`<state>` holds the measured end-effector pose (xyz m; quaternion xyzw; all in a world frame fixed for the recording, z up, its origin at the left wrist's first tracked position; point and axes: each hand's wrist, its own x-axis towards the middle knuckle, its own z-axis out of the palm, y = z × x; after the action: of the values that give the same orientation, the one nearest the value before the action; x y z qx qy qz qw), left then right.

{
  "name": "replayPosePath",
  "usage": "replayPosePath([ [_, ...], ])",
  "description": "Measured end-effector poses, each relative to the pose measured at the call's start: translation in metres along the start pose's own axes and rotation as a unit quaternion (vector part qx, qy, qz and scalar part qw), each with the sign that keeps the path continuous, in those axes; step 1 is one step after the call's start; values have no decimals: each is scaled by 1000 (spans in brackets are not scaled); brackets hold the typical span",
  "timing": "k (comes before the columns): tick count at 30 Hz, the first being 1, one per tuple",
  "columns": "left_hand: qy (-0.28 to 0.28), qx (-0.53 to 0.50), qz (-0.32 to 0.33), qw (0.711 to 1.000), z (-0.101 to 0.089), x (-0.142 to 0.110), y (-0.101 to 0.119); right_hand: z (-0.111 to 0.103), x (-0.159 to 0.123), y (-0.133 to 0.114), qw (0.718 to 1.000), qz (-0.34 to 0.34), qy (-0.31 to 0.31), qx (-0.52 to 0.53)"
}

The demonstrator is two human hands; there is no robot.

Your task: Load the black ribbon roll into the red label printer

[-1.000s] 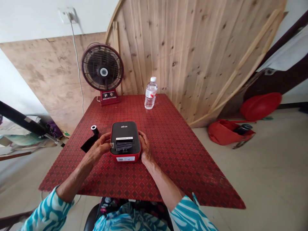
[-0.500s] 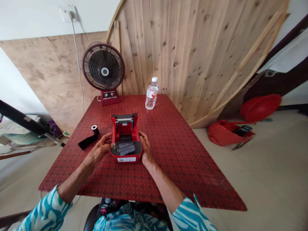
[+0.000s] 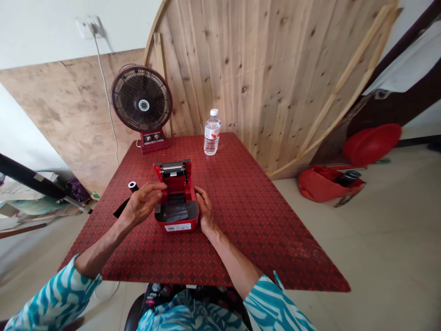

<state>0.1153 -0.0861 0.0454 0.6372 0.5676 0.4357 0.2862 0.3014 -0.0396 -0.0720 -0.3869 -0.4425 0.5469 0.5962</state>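
A red and black label printer (image 3: pixel 177 226) sits on the table with its lid (image 3: pixel 174 169) raised. A dark strip (image 3: pixel 176 212) runs out of its inside and lies over the black front top. My right hand (image 3: pixel 207 214) holds the printer's right side, its thumb side turned toward me. My left hand (image 3: pixel 144 202) hovers at the printer's left edge, fingers apart and pointing over the opening, with nothing visible in them. Behind my left hand stands a small roll of black ribbon (image 3: pixel 132 186), its loose end partly hidden by the hand.
A dark red fan (image 3: pixel 142 103) stands at the table's back left. A water bottle (image 3: pixel 212 133) stands near the back edge. Red patterned covering lies on the table (image 3: pixel 248 220). On the floor at right are a red bag (image 3: pixel 315 186) and a red basin (image 3: pixel 372 143).
My left hand has come off the printer's left side, lifting up and inward over its edge. My right hand stays on the right side. The strip lies flatter over the front. The view has shifted slightly.
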Motion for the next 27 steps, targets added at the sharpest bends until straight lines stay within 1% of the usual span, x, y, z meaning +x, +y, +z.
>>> replayPosePath([
  [1, -46, 57, 40, 996, 3, 10, 4, 0, 0, 1, 1000, -1, -2, 1],
  [2, -99, 113, 70, 986, 6, 20, 8, 0, 1, 1, 1000, -2, -3, 2],
  [3, -150, 167, 87, 971, 11, 31, 9, -1, 1, 2, 1000, -3, -3, 2],
  [5, -222, 271, 97, 932, 22, 50, 10, -1, 3, 4, 1000, -5, -2, 3],
  [7, -270, 342, 88, 896, 31, 64, 7, -1, 3, 6, 1000, -6, -5, 4],
  [8, -288, 359, 83, 884, 34, 69, 6, -1, 3, 7, 1000, -6, -6, 4],
  [9, -303, 365, 77, 877, 37, 73, 5, 0, 3, 7, 1000, -5, -7, 3],
  [11, -320, 359, 71, 874, 38, 77, 4, 0, 3, 7, 1000, -2, -8, 3],
  [14, -327, 344, 74, 877, 38, 79, 3, 1, 3, 6, 1000, -1, -5, 2],
  [18, -300, 331, 76, 892, 36, 75, 2, 1, 3, 4, 1000, -5, -1, -2],
  [21, -262, 282, 83, 919, 29, 65, 7, 0, 4, 5, 1000, -5, -5, -1],
  [24, -223, 192, 83, 952, 10, 52, 21, -1, 4, 7, 1000, -1, -5, 3],
  [25, -209, 166, 72, 961, 0, 48, 26, -1, 4, 7, 1000, 0, -5, 4],
  [27, -172, 106, 29, 979, -20, 43, 34, -1, 4, 5, 1000, 1, -8, 3],
])
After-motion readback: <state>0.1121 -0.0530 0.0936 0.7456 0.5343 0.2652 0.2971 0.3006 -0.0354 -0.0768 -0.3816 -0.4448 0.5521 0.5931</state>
